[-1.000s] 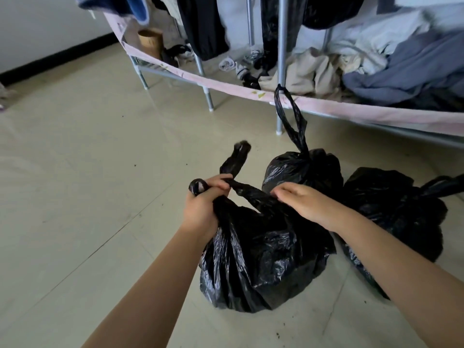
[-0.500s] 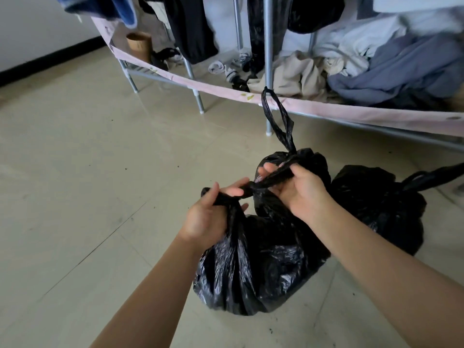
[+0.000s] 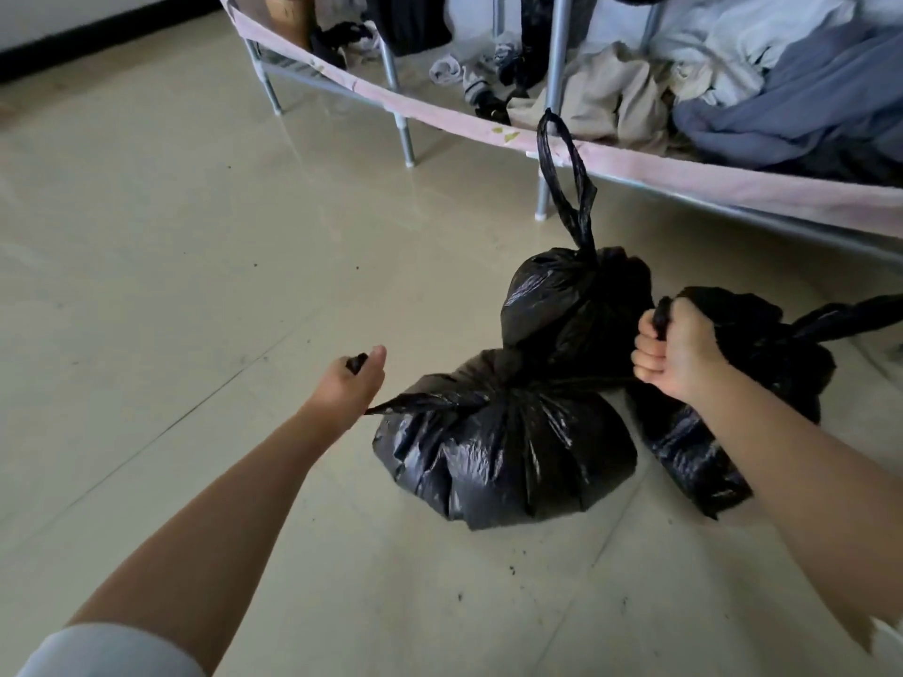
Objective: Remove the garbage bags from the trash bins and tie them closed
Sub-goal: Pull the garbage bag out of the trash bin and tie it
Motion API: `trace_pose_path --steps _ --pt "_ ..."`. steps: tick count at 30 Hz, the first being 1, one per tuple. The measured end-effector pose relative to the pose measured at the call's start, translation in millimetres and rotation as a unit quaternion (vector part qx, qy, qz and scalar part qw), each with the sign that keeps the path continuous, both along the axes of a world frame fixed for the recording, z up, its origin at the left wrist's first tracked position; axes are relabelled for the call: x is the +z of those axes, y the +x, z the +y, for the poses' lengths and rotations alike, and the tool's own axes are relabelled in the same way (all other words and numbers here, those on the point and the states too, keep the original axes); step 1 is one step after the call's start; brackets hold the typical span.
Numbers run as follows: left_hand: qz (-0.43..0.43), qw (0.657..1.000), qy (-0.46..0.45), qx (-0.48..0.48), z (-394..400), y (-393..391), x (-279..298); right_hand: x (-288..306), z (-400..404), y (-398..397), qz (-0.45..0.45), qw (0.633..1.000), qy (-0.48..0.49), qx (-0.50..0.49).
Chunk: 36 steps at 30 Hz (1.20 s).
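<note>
While the nearest black plastic garbage bag (image 3: 508, 447) sits on the pale tiled floor (image 3: 171, 266), the left hand (image 3: 349, 383) grips one twisted end of it and the right hand (image 3: 677, 354) has a fist clamped on the other, both pulled out taut to the sides. Behind it a second black bag (image 3: 571, 300) is tied, loop standing up, and a third black bag (image 3: 762, 378) sits touching, near the metal rack (image 3: 554, 66) piled with clothes.

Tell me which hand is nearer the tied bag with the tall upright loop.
Right. The right hand grips a handle beside that bag; the left hand pulls the other handle out, well to its left.
</note>
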<state>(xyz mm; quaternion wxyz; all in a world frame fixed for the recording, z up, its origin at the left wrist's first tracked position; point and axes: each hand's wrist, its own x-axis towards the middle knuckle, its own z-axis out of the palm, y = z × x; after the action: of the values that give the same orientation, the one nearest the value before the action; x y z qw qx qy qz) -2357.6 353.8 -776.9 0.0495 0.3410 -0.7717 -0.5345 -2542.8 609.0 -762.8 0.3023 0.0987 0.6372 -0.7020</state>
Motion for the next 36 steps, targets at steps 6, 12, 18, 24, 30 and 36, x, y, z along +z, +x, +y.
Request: trace_pose_path --steps 6,12,18,24,30,36 --pt "-0.063 0.986 -0.153 0.016 -5.3 16.1 -13.5 -11.7 -6.8 3.3 0.016 0.992 0.123 -0.032" --pt "-0.058 0.991 -0.031 0.114 -0.5 -2.6 -21.5 -18.0 -14.4 -3.4 0.000 0.986 0.137 -0.095" --pt "0.140 0.819 0.360 0.424 -2.0 -11.4 -22.0 -28.0 -26.2 8.2 -0.049 0.977 -0.063 -0.199" --pt "0.086 0.849 0.373 0.365 35.1 -19.1 -27.1 -40.3 -50.7 33.7 -0.110 0.986 -0.070 -0.102" --pt "0.163 0.920 0.316 0.163 53.7 -26.7 -16.1 -32.5 -58.5 38.5 -0.028 0.999 -0.040 -0.022" --pt "0.081 0.954 0.257 0.131 49.0 -20.2 -22.7 -34.5 -56.9 44.0 0.027 0.996 0.051 0.070"
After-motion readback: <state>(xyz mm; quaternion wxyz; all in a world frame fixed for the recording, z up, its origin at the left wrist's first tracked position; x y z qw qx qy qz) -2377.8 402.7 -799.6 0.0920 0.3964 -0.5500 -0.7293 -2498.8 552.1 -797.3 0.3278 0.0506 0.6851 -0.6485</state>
